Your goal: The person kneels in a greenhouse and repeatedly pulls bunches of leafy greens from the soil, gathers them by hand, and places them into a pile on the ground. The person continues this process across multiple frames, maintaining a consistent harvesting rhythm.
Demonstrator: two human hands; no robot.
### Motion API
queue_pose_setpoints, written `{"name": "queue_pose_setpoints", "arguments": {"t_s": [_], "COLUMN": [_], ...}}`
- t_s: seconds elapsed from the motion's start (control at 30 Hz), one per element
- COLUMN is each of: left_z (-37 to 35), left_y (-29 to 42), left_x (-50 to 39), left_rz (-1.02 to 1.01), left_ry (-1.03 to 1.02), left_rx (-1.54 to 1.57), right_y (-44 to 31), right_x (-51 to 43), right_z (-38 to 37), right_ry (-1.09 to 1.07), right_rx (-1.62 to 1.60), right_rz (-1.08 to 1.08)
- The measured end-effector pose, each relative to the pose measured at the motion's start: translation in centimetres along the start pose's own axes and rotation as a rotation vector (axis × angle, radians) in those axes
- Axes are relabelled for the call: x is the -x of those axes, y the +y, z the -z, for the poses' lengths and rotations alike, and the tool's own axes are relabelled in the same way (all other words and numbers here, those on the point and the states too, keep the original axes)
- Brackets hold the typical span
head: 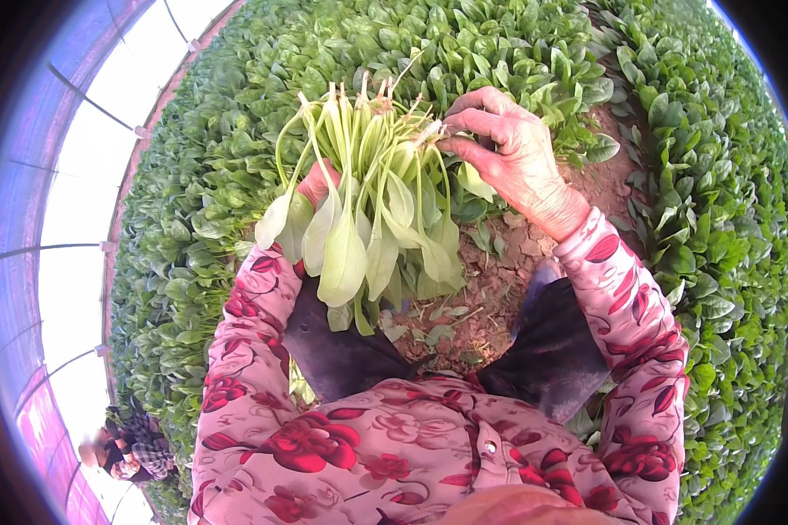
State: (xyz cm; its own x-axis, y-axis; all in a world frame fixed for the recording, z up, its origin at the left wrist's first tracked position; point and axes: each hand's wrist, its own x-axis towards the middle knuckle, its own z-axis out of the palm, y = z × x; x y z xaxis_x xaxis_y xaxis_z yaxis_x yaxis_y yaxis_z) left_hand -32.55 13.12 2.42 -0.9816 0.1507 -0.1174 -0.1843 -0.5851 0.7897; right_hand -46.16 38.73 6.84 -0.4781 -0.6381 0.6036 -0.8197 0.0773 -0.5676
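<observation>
A bunch of spinach point(368, 197) is held upside down, its cut root ends upward and its pale leaves drooping towards me. My left hand point(320, 182) grips the bunch from the left, mostly hidden behind stems and leaves. At the upper right of the bunch, the thumb and fingertips of my right hand point(509, 141) pinch at a pinkish root end point(428, 134). Exactly what lies between those fingertips is partly hidden. Below the bunch, loose leaves point(438, 333) lie on the bare soil between my legs.
Dense spinach plants point(190, 315) grow ahead and to the left. Another planted strip point(702, 230) runs along the right, beyond a narrow strip of cracked soil point(607, 170). A person point(138, 446) is at the lower left, near the plastic greenhouse wall point(72, 190) with its curved ribs.
</observation>
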Motion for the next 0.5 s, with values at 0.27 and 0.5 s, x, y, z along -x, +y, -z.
{"name": "queue_pose_setpoints", "arguments": {"t_s": [0.27,0.5], "left_z": [0.7,1.0], "left_y": [-0.2,-0.3], "left_x": [0.9,1.2], "left_rz": [-0.015,-0.029], "left_ry": [0.026,0.040], "left_rx": [-0.014,-0.027], "right_y": [2.1,2.3], "right_x": [0.4,0.6], "right_z": [2.0,2.6], "right_ry": [-0.515,-0.489], "right_rx": [-0.655,-0.714], "right_rz": [-0.409,-0.464]}}
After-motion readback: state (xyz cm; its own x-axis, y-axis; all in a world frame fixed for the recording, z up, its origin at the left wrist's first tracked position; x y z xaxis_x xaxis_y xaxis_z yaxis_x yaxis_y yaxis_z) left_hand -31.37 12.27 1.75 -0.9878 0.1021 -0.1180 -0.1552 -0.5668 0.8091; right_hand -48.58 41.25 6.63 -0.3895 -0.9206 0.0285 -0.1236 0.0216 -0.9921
